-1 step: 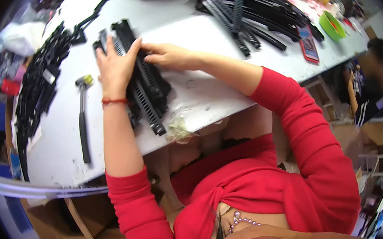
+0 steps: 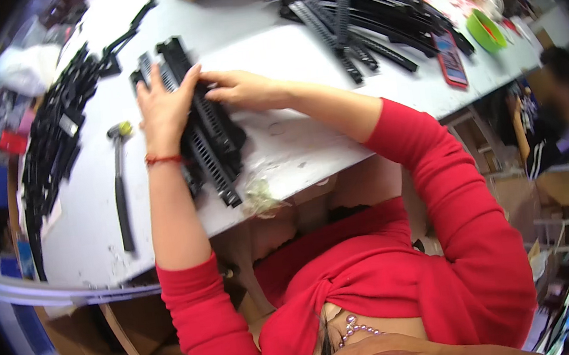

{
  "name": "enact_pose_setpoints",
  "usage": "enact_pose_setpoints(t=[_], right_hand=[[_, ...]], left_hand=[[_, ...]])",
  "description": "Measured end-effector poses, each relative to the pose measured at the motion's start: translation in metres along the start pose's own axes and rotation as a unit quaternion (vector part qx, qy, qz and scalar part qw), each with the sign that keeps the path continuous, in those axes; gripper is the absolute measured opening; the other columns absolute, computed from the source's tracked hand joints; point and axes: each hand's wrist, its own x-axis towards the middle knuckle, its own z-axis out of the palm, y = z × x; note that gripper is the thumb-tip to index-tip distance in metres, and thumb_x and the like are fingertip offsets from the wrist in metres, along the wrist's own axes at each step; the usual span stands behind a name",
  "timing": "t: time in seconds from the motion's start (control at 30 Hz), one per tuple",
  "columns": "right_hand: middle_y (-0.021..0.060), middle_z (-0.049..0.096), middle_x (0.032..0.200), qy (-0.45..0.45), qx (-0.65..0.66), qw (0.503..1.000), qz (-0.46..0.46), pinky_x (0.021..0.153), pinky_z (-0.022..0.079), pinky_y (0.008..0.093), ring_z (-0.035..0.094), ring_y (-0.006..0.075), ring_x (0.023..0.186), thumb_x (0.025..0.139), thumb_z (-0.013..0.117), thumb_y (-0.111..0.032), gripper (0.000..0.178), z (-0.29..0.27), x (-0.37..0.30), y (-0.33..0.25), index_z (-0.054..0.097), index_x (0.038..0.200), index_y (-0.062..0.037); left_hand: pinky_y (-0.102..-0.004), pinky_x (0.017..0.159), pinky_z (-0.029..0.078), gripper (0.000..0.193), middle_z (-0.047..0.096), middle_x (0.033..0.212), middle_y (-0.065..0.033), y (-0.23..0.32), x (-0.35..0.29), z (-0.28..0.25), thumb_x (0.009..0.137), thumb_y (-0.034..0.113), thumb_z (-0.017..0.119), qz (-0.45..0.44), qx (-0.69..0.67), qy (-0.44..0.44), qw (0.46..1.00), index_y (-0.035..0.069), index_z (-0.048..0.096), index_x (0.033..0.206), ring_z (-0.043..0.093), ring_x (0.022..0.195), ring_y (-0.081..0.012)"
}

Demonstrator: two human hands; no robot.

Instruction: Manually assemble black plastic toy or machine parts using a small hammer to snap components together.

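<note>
A bundle of long black slotted strips (image 2: 211, 154) lies lengthwise on the table in front of me. My left hand (image 2: 168, 110) rests across its upper part, fingers stretched and spread, thumb pointing toward the right hand. From the right side, my right hand (image 2: 244, 90) closes its thumb and fingers at the edge of a wider black strip (image 2: 174, 54) in the bundle. The two hands nearly meet there. Parts of the strips are hidden beneath the left palm. Left of the bundle lies a hammer (image 2: 121, 188) with a dark handle and a yellowish face.
A long pile of black parts (image 2: 52, 146) runs along the left side. More black strips (image 2: 378, 8) are heaped at the back right, near a red-edged phone (image 2: 450, 62) and a green bowl (image 2: 485, 30). Crumpled clear plastic (image 2: 262, 197) sits at the front edge. Another person (image 2: 551, 108) is at far right.
The whole view has shifted slightly, so the table and its things appear a little lower and further left. Both hands keep their places on the strips.
</note>
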Motion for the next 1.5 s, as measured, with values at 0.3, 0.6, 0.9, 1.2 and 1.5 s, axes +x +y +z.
enact_pose_setpoints(t=[0.3, 0.6, 0.9, 1.2, 1.5], right_hand=[[0.0122, 0.067, 0.102, 0.231, -0.151, 0.953, -0.128, 0.084, 0.054, 0.0341, 0.066, 0.0202, 0.095, 0.092, 0.064, -0.016, 0.023, -0.057, -0.012, -0.003, 0.064, 0.109, -0.0001], [0.0222, 0.065, 0.113, 0.423, -0.551, 0.698, 0.174, 0.091, 0.052, 0.0439, 0.063, 0.0366, 0.110, 0.079, 0.073, -0.047, 0.061, -0.206, -0.069, 0.012, 0.063, 0.113, 0.0017], [0.0233, 0.067, 0.113, 0.455, -0.416, 0.782, 0.086, 0.094, 0.050, 0.0417, 0.065, 0.0364, 0.106, 0.082, 0.071, -0.027, 0.052, -0.195, -0.085, 0.011, 0.056, 0.125, -0.0009], [0.0199, 0.063, 0.101, 0.430, -0.542, 0.722, -0.019, 0.078, 0.054, 0.0436, 0.066, 0.0379, 0.088, 0.091, 0.063, -0.013, 0.056, -0.142, -0.093, 0.001, 0.045, 0.143, -0.0200], [0.0265, 0.066, 0.107, 0.448, -0.479, 0.755, 0.015, 0.089, 0.050, 0.0441, 0.064, 0.0428, 0.099, 0.096, 0.058, -0.028, 0.043, -0.154, -0.093, -0.004, 0.055, 0.129, 0.0008]], left_hand=[[-0.0664, 0.110, 0.022, 0.092, 0.027, 0.155, -0.0263, -0.001, 0.007, 0.001, 0.073, 0.072, 0.064, -0.023, 0.019, -0.040, 0.999, 0.023, 0.043, 0.148, 0.026, 0.146, -0.0377], [-0.0653, 0.111, 0.021, 0.088, 0.025, 0.157, -0.0236, 0.019, -0.004, -0.014, 0.075, 0.068, 0.064, -0.061, 0.032, -0.050, 0.996, 0.022, 0.045, 0.147, 0.022, 0.147, -0.0364], [-0.0661, 0.111, 0.021, 0.088, 0.027, 0.156, -0.0244, 0.018, -0.005, -0.010, 0.075, 0.068, 0.064, -0.049, 0.025, -0.043, 0.998, 0.021, 0.046, 0.147, 0.024, 0.146, -0.0376], [-0.0663, 0.111, 0.020, 0.089, 0.027, 0.156, -0.0249, 0.017, -0.006, -0.011, 0.075, 0.069, 0.064, -0.051, 0.019, -0.039, 0.998, 0.020, 0.046, 0.147, 0.024, 0.146, -0.0367], [-0.0680, 0.110, 0.021, 0.091, 0.028, 0.155, -0.0257, 0.014, -0.005, -0.009, 0.074, 0.070, 0.063, -0.046, 0.012, -0.032, 0.998, 0.019, 0.046, 0.147, 0.023, 0.147, -0.0370]])
